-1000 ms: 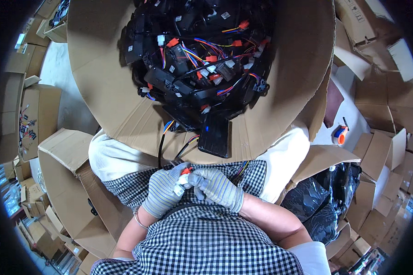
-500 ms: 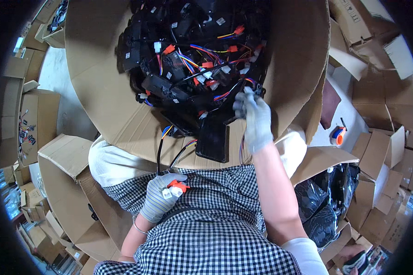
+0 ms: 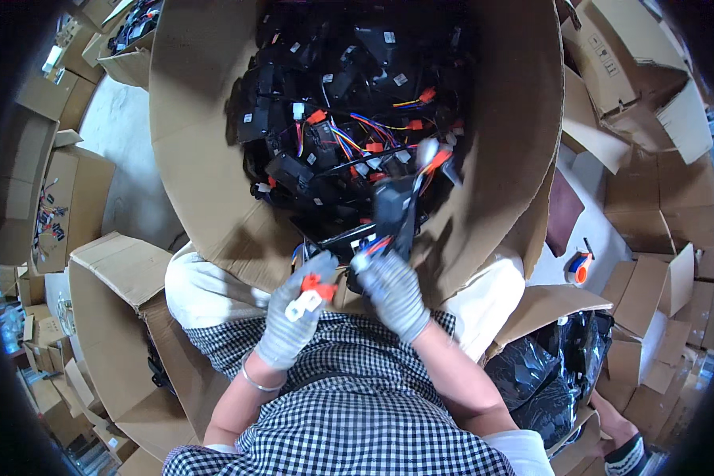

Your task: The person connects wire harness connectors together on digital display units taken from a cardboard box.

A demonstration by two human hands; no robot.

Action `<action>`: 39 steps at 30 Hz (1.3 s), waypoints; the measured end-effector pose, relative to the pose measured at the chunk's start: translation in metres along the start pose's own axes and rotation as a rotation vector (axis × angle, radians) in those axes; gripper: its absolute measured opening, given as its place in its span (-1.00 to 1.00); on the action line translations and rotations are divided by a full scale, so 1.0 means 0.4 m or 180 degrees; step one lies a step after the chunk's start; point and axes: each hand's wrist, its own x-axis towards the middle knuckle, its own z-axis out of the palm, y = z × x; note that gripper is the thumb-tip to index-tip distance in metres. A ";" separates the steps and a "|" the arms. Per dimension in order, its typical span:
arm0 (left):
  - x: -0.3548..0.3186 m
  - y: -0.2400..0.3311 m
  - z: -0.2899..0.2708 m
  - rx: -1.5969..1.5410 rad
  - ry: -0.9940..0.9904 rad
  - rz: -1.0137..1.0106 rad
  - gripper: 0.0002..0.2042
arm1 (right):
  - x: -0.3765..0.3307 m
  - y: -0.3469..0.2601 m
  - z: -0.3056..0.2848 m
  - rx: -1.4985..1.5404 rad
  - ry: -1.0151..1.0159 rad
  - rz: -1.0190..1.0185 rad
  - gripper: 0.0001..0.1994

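Left hand (image 3: 295, 313), grey knit glove, fingers curled closed around a small orange-and-white connector (image 3: 309, 292), held over the lap just near of the big cardboard box (image 3: 206, 159). Right hand (image 3: 393, 289), same glove, closed on the near end of a black module (image 3: 394, 210) with coloured wires (image 3: 379, 246) coming out at the fingertips; the module sticks up away from the hand, tilted, its far end level with the box's near rim. An orange-tipped lead (image 3: 435, 157) hangs off the module's far end, blurred. The hands are close but not touching, left one slightly nearer and to the left. The box is open, resting against the person's knees, full of a tangled pile of black modules and wiring harnesses (image 3: 325, 103) with red, blue, yellow and orange wires and white tags. Checked apron (image 3: 349, 412) across the lap, thin bangle (image 3: 255, 382) on the left wrist. Right of the box: an orange-and-white tape dispenser (image 3: 579, 268) on the floor, black plastic bag (image 3: 547, 373) near right. Left side: more open cardboard cartons (image 3: 63, 198), one with small parts inside, too small to make out.
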 end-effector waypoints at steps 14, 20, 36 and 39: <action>-0.019 0.114 -0.023 -0.1197 -0.0598 -0.0361 -0.57 | -0.069 -0.056 0.045 0.1888 -0.1115 0.1383 -0.79; -0.071 0.052 -0.063 0.0183 -0.0808 -0.0159 -0.75 | 0.063 -0.126 -0.202 0.3230 -0.1537 0.2443 -0.69; -0.064 0.018 -0.075 0.0101 -0.1610 -0.0531 -0.72 | 0.118 -0.130 -0.181 0.0341 -0.2943 -0.0287 -0.83; -0.061 0.045 -0.068 -0.0221 -0.1902 -0.0561 -0.72 | 0.062 -0.036 -0.114 0.2334 -0.2038 -0.0366 -0.81</action>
